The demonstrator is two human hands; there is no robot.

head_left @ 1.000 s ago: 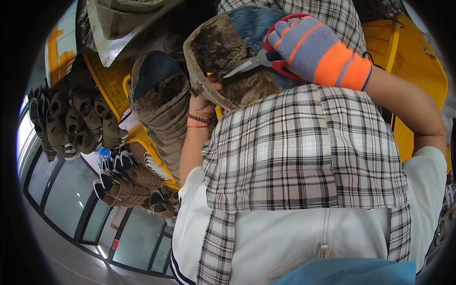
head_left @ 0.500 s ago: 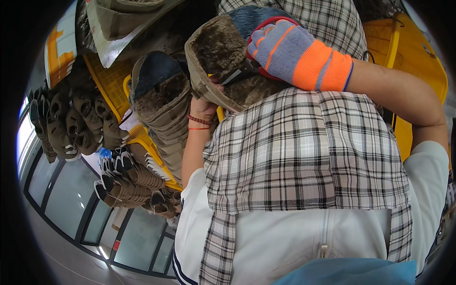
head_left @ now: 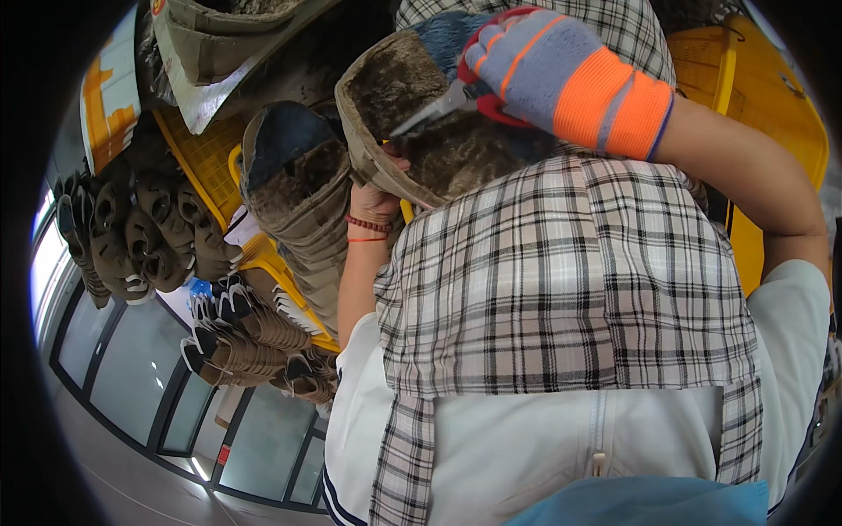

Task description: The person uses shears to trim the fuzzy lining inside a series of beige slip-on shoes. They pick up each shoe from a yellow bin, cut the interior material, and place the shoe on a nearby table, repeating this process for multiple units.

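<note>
In my lap lies a fur-lined shoe upper [head_left: 377, 83], brown-grey outside, with brown pile and a blue patch inside. My left hand [head_left: 381, 193], bare, grips its near left edge from below, with fingertips showing over the rim. My right hand [head_left: 539, 74], in a grey and orange knitted glove, is closed round the red handles of a pair of scissors [head_left: 434, 112]. The blades point left across the pile, their tip close to my left fingertips. Whether they touch the lining I cannot tell.
A stack of similar fur-lined uppers [head_left: 303, 223] stands left of my hand, beside a yellow crate [head_left: 206, 167]. Brown shoes [head_left: 145, 228] and bundled shoe uppers [head_left: 241, 337] are farther left. Another upper [head_left: 224, 39] lies at the far left. A yellow chair-like piece [head_left: 776, 110] is at right.
My right hand has moved slightly up and to the right, lifting the scissors so the blades show brighter above the pile. My left hand keeps its grip on the upper's edge.
</note>
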